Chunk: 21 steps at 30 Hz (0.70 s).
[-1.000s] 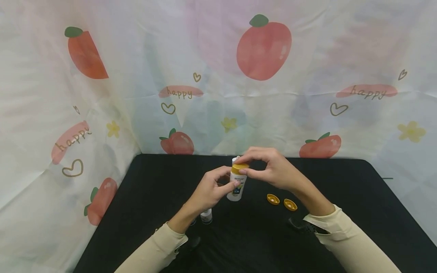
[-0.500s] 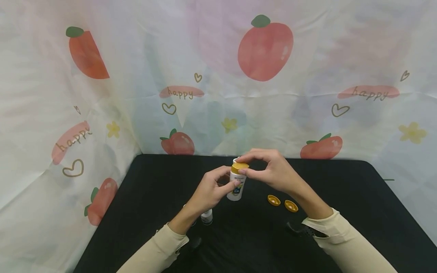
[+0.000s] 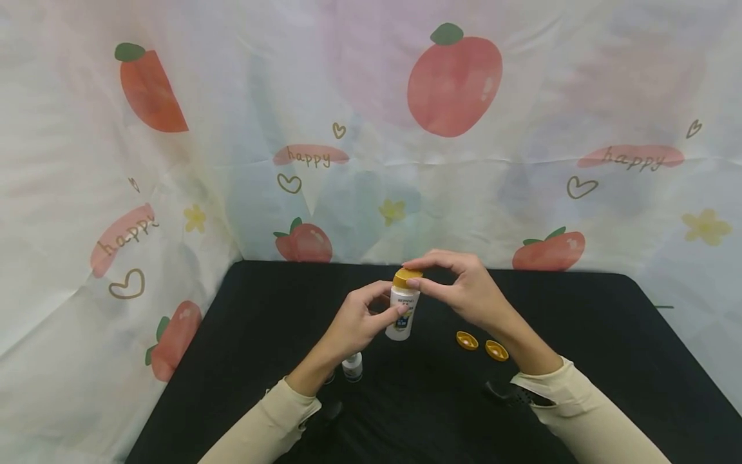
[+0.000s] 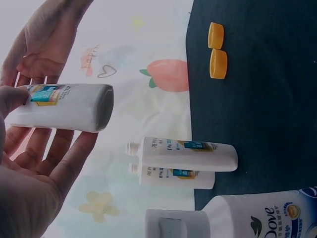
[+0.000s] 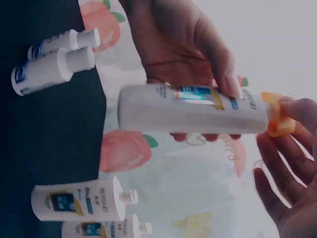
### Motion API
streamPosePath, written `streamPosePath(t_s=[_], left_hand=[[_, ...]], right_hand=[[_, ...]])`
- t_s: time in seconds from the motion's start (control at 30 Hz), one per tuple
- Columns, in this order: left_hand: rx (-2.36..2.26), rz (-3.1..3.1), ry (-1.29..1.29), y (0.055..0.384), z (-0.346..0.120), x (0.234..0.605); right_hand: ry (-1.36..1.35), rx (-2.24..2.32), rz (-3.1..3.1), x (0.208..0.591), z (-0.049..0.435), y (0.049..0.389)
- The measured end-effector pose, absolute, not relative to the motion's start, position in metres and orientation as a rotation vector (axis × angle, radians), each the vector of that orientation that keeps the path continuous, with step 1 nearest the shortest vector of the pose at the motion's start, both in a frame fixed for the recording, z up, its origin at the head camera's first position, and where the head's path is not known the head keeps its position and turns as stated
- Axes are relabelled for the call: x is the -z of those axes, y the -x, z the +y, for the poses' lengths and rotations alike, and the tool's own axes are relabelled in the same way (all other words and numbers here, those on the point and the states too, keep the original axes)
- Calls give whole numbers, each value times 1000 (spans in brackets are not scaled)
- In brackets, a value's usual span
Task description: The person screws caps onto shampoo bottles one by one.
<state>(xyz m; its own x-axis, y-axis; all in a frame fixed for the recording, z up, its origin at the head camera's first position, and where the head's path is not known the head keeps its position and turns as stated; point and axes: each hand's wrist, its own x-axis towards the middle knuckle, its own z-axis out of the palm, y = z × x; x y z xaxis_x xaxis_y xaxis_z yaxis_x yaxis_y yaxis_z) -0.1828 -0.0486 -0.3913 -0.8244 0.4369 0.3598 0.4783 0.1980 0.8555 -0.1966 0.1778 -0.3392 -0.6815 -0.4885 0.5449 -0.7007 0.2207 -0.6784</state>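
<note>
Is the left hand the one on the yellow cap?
No, the left hand grips the white bottle while the right hand pinches the yellow cap.

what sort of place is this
Probably a staged tabletop set: fruit-print cloth hangs behind a black table, with white bottles and two loose yellow caps on it.

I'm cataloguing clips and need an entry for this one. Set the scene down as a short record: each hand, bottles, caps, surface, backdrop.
Left hand: grips the white bottle
Right hand: pinches the yellow cap at that bottle's top
Cap fit: how far seated, cannot tell
Loose caps: two, yellow, lying side by side
Uncapped bottles: two, white, upright, necks bare
White-capped bottles: two, upright
Surface: black table
Backdrop: pale cloth, printed with fruit, hearts, "happy"
</note>
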Motion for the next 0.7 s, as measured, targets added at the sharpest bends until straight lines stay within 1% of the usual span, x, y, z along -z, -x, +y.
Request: streamPosePath(t_s=[0.5,0.7], left_hand=[[1705,-2355,937,183,-45,390],[1702,-2359,924,183,-44,390]], right_hand=[[-1061,-1322,-2273,342,176,196],[-1083,-1285,-2273,327,172,186]])
